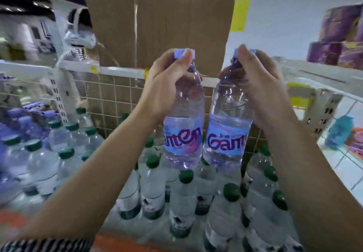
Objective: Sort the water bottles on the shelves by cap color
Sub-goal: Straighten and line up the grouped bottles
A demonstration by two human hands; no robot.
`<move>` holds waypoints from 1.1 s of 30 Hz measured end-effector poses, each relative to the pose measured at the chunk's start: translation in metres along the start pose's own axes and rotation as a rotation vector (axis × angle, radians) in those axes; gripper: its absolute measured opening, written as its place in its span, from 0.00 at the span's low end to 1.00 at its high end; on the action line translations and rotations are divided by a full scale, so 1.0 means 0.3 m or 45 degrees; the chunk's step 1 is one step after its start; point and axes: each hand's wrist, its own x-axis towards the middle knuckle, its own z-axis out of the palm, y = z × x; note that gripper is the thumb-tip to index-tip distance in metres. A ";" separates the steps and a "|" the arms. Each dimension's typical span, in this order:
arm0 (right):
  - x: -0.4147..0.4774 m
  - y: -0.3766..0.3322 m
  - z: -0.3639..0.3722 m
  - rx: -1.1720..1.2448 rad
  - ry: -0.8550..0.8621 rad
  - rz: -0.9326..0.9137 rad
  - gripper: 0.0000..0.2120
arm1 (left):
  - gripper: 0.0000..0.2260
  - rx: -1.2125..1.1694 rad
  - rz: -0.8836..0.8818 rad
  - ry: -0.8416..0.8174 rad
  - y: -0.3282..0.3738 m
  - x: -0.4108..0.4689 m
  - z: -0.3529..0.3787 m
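I hold two clear water bottles with pale purple caps and blue labels in the air above the shelf. My left hand [167,83] grips the neck of the left bottle [183,134]. My right hand [261,86] grips the neck of the right bottle [227,134]. The two bottles hang upright, side by side and nearly touching. Below them several green-capped bottles [185,193] stand on the shelf. At the far left stands a group of purple-capped bottles [21,118].
A wire grid back panel [117,98] and a cardboard sheet [161,28] stand behind the shelf. The upper shelf edge [117,70] runs across just behind my hands. Purple packs [341,41] sit at the upper right, and a teal bottle [338,132] stands on the right-hand shelf.
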 end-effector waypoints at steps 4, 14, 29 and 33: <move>-0.125 0.024 0.155 0.034 -0.079 0.041 0.11 | 0.11 0.063 -0.016 0.077 0.067 -0.133 -0.145; -0.562 0.196 0.546 0.078 -0.091 0.178 0.11 | 0.08 0.169 -0.185 0.197 0.093 -0.550 -0.587; -0.909 0.417 1.233 0.206 -0.540 0.456 0.09 | 0.10 0.595 -0.281 0.770 0.200 -1.020 -1.237; -0.892 0.472 1.455 0.268 -0.682 0.430 0.09 | 0.07 0.621 -0.228 0.909 0.251 -1.035 -1.412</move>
